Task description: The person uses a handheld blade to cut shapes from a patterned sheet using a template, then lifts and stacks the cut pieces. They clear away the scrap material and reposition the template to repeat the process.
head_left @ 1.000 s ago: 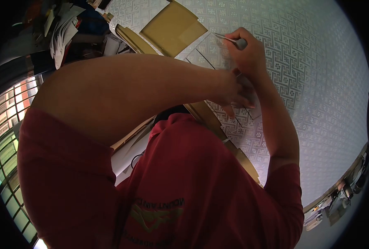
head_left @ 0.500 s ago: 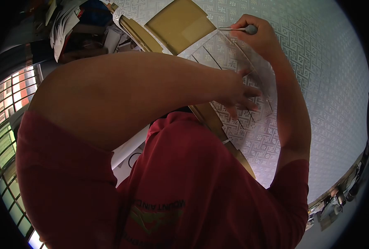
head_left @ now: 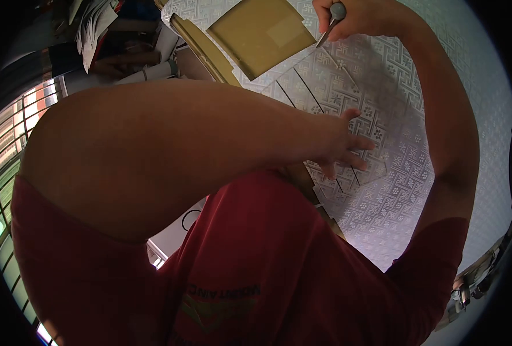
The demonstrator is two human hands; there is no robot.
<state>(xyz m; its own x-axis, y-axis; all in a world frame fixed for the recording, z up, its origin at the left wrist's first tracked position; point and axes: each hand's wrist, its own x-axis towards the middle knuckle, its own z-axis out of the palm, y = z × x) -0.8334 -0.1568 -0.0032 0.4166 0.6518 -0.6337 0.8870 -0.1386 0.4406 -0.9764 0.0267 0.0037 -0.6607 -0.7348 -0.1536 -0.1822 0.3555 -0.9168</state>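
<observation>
My left hand (head_left: 343, 145) lies with its fingers spread over a clear sheet (head_left: 311, 115) that has thin dark lines across it. My right hand (head_left: 362, 17) grips a pointed metal tool (head_left: 337, 12) with a grey, rounded end. The tool slants downward, its tip close to the corner of a flat olive-gold board (head_left: 256, 34). A thin light strip or edge (head_left: 342, 68) runs between the tool tip and my left hand.
A silvery patterned cloth (head_left: 406, 173) covers the table. More gold board pieces (head_left: 204, 49) lie along its left edge, and another (head_left: 302, 181) near my body. Papers (head_left: 94, 32) stand at upper left. Window bars (head_left: 19, 132) are at far left.
My right hand has moved up and turned the tool from nearly level to a steep slant. My left hand has shifted slightly right and down in view, fingers still spread.
</observation>
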